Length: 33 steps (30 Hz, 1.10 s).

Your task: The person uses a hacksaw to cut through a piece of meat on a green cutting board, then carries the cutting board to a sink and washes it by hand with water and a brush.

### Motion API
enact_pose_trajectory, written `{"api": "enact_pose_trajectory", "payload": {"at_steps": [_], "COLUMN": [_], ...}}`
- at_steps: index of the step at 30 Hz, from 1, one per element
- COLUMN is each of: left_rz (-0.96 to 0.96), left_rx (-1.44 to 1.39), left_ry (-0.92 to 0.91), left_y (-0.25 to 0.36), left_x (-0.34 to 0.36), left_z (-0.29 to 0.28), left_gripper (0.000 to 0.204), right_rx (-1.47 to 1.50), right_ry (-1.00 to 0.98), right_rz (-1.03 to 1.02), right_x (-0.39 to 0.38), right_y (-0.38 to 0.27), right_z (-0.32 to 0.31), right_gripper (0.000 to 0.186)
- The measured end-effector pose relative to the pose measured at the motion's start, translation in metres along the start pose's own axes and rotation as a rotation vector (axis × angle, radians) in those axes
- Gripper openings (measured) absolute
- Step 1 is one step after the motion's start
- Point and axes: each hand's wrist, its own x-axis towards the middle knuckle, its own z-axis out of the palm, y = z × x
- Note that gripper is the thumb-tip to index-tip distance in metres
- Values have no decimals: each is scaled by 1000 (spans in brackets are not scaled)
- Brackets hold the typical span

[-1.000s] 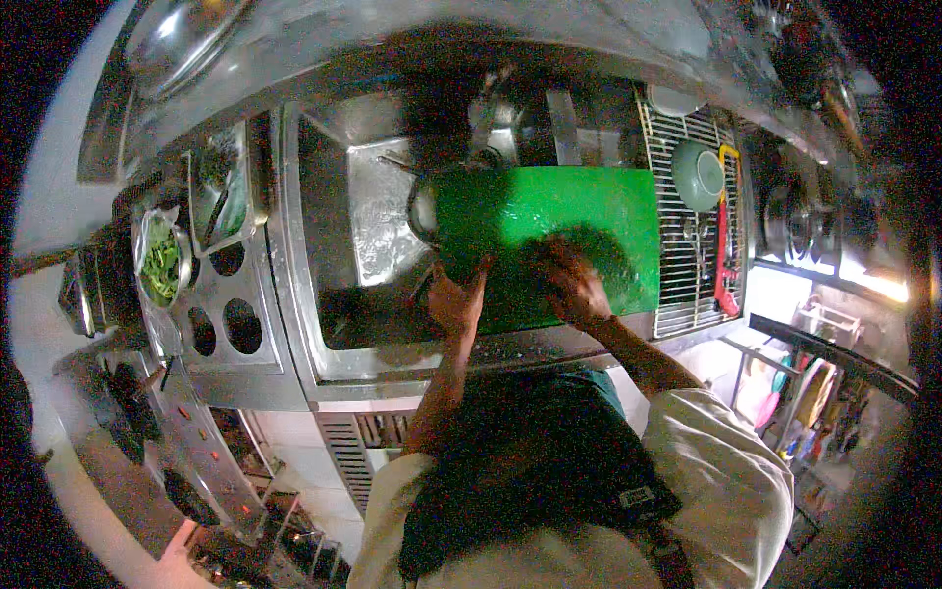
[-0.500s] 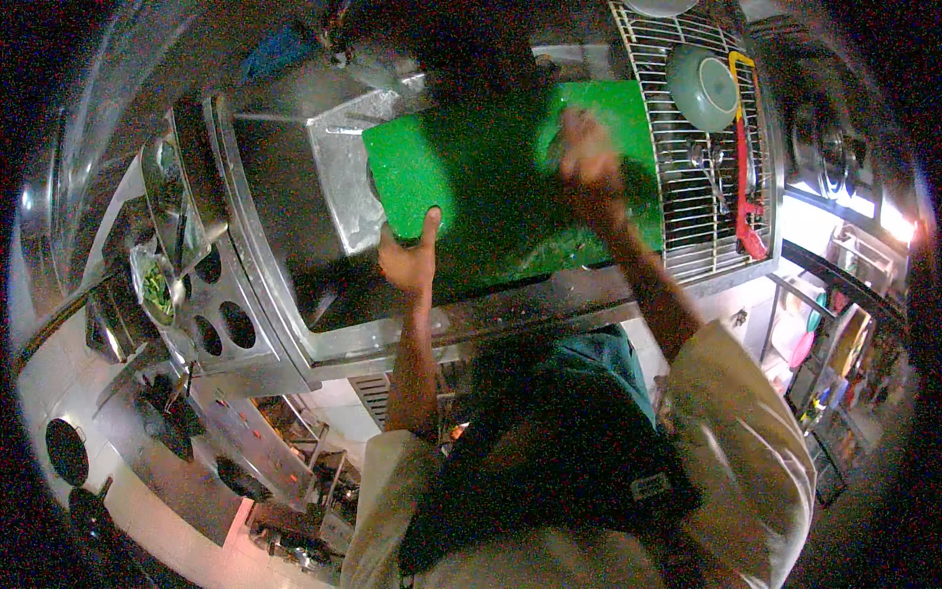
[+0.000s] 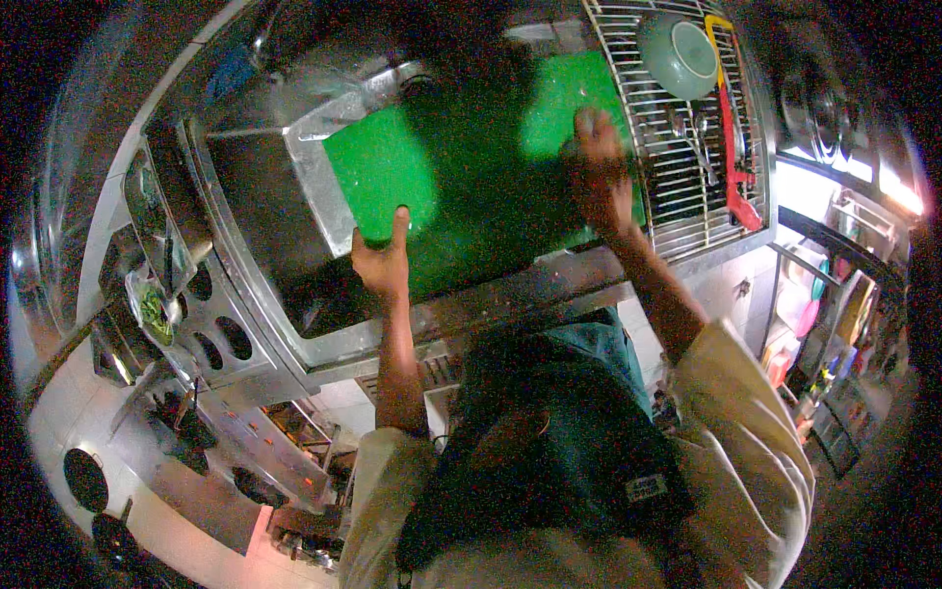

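Note:
A large green cutting board [image 3: 376, 167] lies across the metal sink, with a dark shadow over its middle. My left hand [image 3: 385, 263] grips the board's near left edge, thumb on top and fingers hidden beneath. Over the right part of the board is my right hand [image 3: 603, 167], its fingers curled and pressed together against the surface. Whether something sits under those fingers is hidden by shadow and slight blur. Beneath the board's left end, a rectangular metal tray [image 3: 319, 187] shows its edge.
Right of the board, a wire rack [image 3: 633, 108] carries an upturned pale green bowl [image 3: 677, 57], some spoons [image 3: 699, 147] and a red-handled tool [image 3: 731, 157]. To the left, a container of green leaves [image 3: 149, 306] stands beside a metal counter panel [image 3: 231, 368] with round holes.
The whole view has shifted slightly. My right hand has moved nearer to me and rightward over the board. My left hand keeps its grip on the edge.

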Motion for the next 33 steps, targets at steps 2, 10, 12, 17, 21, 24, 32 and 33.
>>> {"api": "enact_pose_trajectory", "payload": {"at_steps": [2,10,12,17,21,24,32,33], "left_rz": [28,17,9,94,84,44,46,43], "left_rx": [38,73,-24,16,-6,-79,-51,9], "left_ry": [-19,-69,-99,-40,-81,-111,-155,-119], "left_y": [-6,13,8,-1,1,-11,-17,-24], "left_x": [3,14,14,10,24,25,23,27], "left_z": [7,-10,-11,3,-9,-18,-6,-6], "left_gripper": [52,52,53,45,47,49,51,52], "right_rx": [-49,233,-2,134,169,-33,602,281], "right_ry": [667,138,306,567,385,404,530,594], "right_rz": [-391,-356,-292,-332,-498,-531,-522,-646], "right_x": [30,-90,-45,24,-25,-30,102,85], "right_y": [39,82,85,43,63,20,-23,-43], "right_z": [56,132,70,109,178,60,177,181], "right_gripper": [61,54,54,54,51,42,45,46]}}
